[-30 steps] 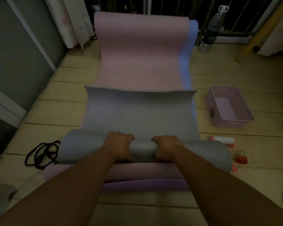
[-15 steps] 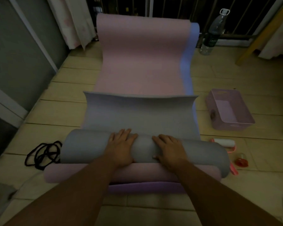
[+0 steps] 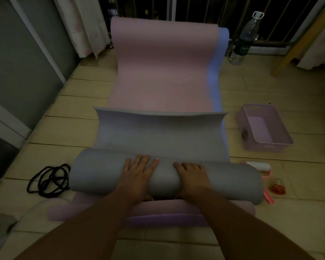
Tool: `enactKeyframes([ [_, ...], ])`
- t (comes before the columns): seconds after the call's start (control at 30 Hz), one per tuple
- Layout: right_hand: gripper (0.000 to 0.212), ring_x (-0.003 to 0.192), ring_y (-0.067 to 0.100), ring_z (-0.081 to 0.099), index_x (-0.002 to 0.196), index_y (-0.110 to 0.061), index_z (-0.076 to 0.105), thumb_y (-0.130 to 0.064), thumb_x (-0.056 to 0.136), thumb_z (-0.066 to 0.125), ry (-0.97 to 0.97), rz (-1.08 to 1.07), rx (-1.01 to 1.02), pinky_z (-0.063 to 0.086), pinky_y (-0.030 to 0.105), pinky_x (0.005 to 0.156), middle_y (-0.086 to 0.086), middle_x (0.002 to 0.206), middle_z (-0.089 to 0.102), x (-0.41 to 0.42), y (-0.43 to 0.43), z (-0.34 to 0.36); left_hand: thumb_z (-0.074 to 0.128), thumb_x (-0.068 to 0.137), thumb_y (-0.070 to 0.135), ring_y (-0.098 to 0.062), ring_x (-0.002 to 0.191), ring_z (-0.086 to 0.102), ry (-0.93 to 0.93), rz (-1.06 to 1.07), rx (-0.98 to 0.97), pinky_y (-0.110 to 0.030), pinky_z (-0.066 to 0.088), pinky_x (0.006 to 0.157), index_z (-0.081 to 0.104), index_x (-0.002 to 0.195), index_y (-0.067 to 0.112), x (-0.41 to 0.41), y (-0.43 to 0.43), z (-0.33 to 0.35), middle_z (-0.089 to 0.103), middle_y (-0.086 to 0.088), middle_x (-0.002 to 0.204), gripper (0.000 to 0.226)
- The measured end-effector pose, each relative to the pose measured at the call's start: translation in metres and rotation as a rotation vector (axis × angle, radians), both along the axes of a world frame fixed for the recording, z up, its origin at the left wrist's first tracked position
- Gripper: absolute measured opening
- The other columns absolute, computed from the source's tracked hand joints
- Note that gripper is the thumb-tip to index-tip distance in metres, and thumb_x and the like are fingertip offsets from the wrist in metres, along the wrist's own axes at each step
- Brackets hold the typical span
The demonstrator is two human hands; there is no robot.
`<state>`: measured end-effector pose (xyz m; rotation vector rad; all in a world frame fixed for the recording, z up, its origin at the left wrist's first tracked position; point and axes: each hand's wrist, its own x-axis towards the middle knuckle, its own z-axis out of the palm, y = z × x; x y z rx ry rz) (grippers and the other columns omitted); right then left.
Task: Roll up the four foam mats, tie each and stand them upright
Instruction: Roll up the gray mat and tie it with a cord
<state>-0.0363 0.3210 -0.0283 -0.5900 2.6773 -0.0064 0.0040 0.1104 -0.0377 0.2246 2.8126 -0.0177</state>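
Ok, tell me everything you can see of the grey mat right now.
The grey mat looks like smooth matte foam. Its near part is wound into a thick roll lying crosswise; the rest lies flat ahead, far corners curled up. It rests on the pink mat. The left hand and right hand press flat on the roll's middle.

The grey mat, pink mat and blue mat are all plain. The rope is black, the box light purple, and the floor pale yellow with long lines.
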Motion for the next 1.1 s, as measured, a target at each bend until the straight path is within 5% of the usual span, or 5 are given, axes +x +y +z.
enactKeyframes([
  [0.27, 0.074, 0.118, 0.025, 0.058, 0.140, -0.038, 0.043, -0.048, 0.072, 0.071, -0.066, 0.005, 0.031, 0.041, 0.033, 0.101, 0.001, 0.131, 0.061, -0.023, -0.006, 0.017, 0.072, 0.064, 0.054, -0.016, 0.137, 0.032, 0.010, 0.063, 0.107, -0.045, 0.010, 0.118, 0.030, 0.146, 0.037, -0.022, 0.000, 0.015, 0.039, 0.007, 0.147, 0.093],
  [0.4, 0.091, 0.119, 0.025, 0.055, 0.139, -0.036, 0.046, -0.054, 0.058, 0.083, -0.366, -0.018, 0.048, 0.041, 0.034, 0.097, -0.001, 0.137, 0.056, -0.039, -0.008, 0.028, 0.082, 0.052, 0.057, -0.019, 0.129, 0.045, -0.222, 0.021, 0.086, -0.042, 0.029, 0.111, 0.033, 0.146, 0.039, -0.041, -0.004, 0.027, 0.045, 0.004, 0.145, 0.108],
  [0.73, 0.107, 0.150, 0.027, 0.003, 0.152, -0.033, 0.018, -0.065, 0.066, 0.074, -0.064, -0.039, -0.013, -0.003, 0.053, 0.120, 0.007, 0.163, 0.007, -0.010, 0.003, 0.002, 0.061, 0.056, 0.066, -0.029, 0.142, 0.031, 0.144, -0.005, 0.169, -0.054, 0.017, 0.114, 0.035, 0.148, 0.032, -0.001, -0.007, -0.008, 0.037, -0.007, 0.153, 0.102],
  [0.9, 0.090, 0.140, 0.026, 0.028, 0.149, -0.030, 0.026, -0.061, 0.076, 0.068, 0.065, -0.063, -0.111, 0.017, 0.039, 0.116, 0.004, 0.154, 0.031, -0.002, 0.007, 0.003, 0.062, 0.065, 0.074, -0.023, 0.150, 0.004, -0.023, -0.001, 0.067, -0.050, -0.001, 0.118, 0.002, 0.155, 0.033, -0.007, -0.006, 0.004, 0.007, -0.001, 0.163, 0.116],
  [1.1, 0.111, 0.151, 0.027, 0.006, 0.157, -0.020, 0.004, -0.069, 0.076, 0.062, -0.075, 0.005, -0.044, 0.004, 0.041, 0.122, 0.010, 0.164, 0.005, 0.000, 0.010, -0.005, 0.067, 0.066, 0.072, -0.026, 0.149, 0.000, -0.078, -0.005, -0.010, -0.053, 0.000, 0.118, -0.005, 0.154, 0.031, -0.010, 0.000, 0.007, 0.002, -0.003, 0.163, 0.121],
])
